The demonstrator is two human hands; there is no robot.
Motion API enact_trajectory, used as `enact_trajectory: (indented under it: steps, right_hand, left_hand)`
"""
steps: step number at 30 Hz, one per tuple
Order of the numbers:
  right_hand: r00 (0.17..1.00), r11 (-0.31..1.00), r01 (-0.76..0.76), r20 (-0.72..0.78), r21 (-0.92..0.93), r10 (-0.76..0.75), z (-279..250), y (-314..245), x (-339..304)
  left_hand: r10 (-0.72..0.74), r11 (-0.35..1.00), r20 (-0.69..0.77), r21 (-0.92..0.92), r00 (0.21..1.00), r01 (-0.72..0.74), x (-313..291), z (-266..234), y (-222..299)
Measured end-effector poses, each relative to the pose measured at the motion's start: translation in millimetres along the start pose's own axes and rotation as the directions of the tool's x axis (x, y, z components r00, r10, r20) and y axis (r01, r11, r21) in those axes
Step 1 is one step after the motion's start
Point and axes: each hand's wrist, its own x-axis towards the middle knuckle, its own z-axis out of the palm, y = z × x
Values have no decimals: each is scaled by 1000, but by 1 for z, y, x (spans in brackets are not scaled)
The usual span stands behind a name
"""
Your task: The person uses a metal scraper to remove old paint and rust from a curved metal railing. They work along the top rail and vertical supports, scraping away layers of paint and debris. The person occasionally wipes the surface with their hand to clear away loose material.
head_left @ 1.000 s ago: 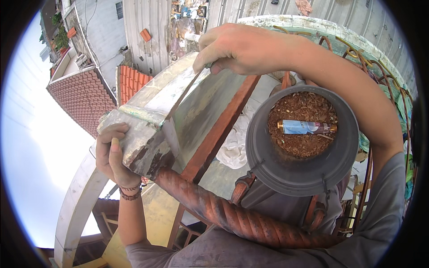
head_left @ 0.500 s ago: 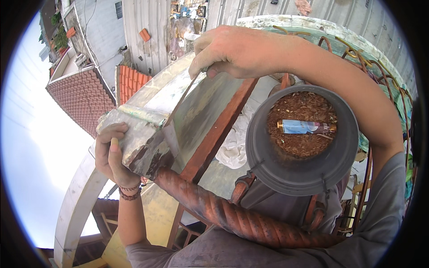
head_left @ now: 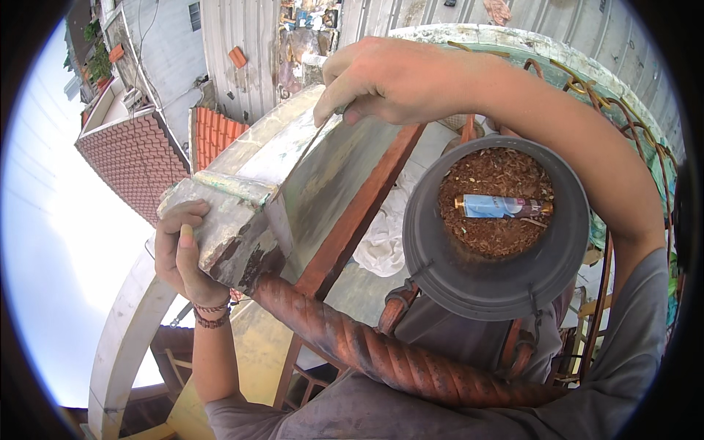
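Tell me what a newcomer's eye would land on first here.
Probably the dark grey pot right of centre, with a blue-and-brown packet lying on its brown fill. Next, the spiral red-brown rail crossing lower centre, and the left hand touching the grey masonry block at left.

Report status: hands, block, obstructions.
Left hand on grey block. Right hand curled at pale ledge, grip unclear. Dark bucket clear of both hands.

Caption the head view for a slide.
Left hand on a concrete block, right hand over a pale ledge, grey pot nearby.
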Motion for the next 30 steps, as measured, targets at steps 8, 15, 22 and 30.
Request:
enact_trajectory:
  steps: [8,15,22,30]
  right_hand:
    - [999,999,-33,36,-25,34,-6,-12,3]
    - [996,998,-15,83,-61,20,2,-6,3]
    - [981,981,-186,41,-50,188,-28,-4,-14]
    - [949,949,-310,74,63,306,-36,-5,-20]
  left_hand:
    - [-9,1000,-4,-16,1000,9,1,-1,0]
    - [57,998,-32,42,998,-56,5,-2,2]
    - [116,989,-75,106,990,-108,1,-6,5]
    - [166,975,-41,156,985,-158,7,-8,8]
